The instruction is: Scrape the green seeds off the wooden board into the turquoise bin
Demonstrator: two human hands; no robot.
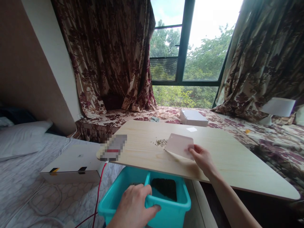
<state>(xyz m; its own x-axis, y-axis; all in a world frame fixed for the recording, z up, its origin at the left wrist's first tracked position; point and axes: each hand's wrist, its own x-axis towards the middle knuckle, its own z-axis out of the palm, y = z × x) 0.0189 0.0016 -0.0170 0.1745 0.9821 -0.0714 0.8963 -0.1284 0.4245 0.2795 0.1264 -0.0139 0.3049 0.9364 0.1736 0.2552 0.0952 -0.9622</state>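
Observation:
My right hand (200, 157) pinches a pale, translucent plastic scraper (179, 144) by its right edge, tilted over the wooden tabletop (220, 158). Just left of the scraper lies a small scatter of brownish seeds or grains (161, 142). Below the table's near edge stands a teal plastic bin (171, 205), split by a divider into two compartments. Dark granular material (165, 188) lies in the right compartment; the left one is mostly covered by my hand, with a few grains showing. My left hand (135, 204) grips the bin's near rim where the divider meets it.
A blurred-out device (114, 147) with a red cable (101, 183) rests at the table's left end. A small white square (192, 129) lies on the tabletop. Behind are a white box (194, 117) and a lamp (277, 107); a larger white box (73, 161) sits on the bed.

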